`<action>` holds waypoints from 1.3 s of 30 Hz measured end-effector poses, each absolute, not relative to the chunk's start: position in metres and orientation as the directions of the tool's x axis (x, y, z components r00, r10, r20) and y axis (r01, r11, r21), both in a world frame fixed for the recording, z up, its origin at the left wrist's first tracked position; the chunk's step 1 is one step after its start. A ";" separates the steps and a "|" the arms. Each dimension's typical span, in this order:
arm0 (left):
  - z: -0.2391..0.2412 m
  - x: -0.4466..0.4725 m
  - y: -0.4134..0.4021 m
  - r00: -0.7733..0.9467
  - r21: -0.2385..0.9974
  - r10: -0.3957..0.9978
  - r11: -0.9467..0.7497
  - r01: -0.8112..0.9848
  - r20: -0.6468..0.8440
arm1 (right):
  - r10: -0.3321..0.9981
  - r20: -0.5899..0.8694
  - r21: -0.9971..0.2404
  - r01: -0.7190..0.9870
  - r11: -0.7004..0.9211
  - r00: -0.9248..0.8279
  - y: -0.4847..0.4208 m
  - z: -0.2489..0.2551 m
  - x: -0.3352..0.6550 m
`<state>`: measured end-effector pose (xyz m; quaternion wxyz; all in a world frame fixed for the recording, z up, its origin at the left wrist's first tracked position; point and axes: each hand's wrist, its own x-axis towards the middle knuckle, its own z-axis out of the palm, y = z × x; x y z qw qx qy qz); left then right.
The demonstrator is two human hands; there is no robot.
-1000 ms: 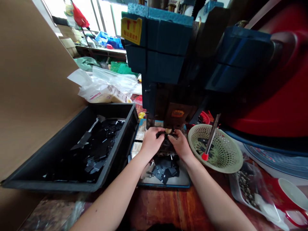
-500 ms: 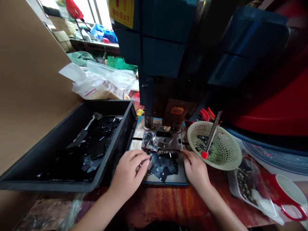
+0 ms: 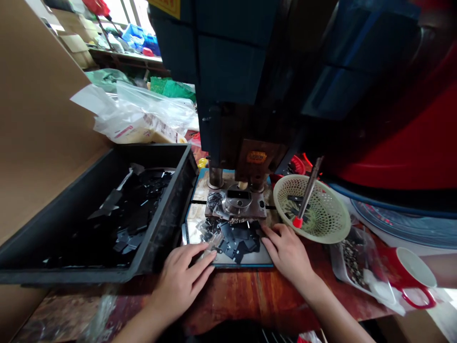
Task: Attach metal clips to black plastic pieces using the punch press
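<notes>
My left hand (image 3: 185, 275) rests at the front left corner of the press's metal base plate (image 3: 262, 258), fingers stretched out and slightly apart, with nothing visible in them. Just beyond its fingertips lie small metal parts (image 3: 207, 228). A pile of flat black pieces (image 3: 239, 240) covers the middle of the plate. At the right side of that pile is my right hand (image 3: 288, 250), its fingers extended and their tips beside the black pieces; I see nothing held there. Behind the pile sits a metal die block (image 3: 238, 204) with a round raised part and small rings on its left.
The blue press (image 3: 228, 71) towers over the plate. Left stands a black bin (image 3: 187, 164) of black pieces; right, a pale green basket (image 3: 330, 224) with a red-tipped rod (image 3: 310, 193). Further right are a bag of small parts (image 3: 353, 264), a red mug (image 3: 396, 269) and another person's arm (image 3: 441, 270).
My left hand has drawn back toward me and its fingers have straightened, uncovering small metal parts. My right hand stays beside the pile. Another person's arm has appeared at the right edge.
</notes>
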<state>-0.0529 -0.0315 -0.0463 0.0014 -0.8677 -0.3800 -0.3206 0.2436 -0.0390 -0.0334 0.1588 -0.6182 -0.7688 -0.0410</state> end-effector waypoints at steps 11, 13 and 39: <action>-0.050 -0.052 -0.031 0.452 0.353 0.654 -0.731 0.584 0.607 | 0.859 0.402 -0.276 0.853 0.443 -0.317 -0.072 -0.050 0.252; -0.044 -0.048 -0.027 0.409 0.430 0.700 -0.696 0.576 0.585 | 0.838 0.454 -0.327 0.817 0.474 -0.304 -0.078 -0.058 0.250; -0.002 0.003 0.040 0.033 0.941 0.982 -0.187 0.283 0.186 | 0.785 0.617 -0.454 0.840 0.296 0.057 0.072 -0.002 0.178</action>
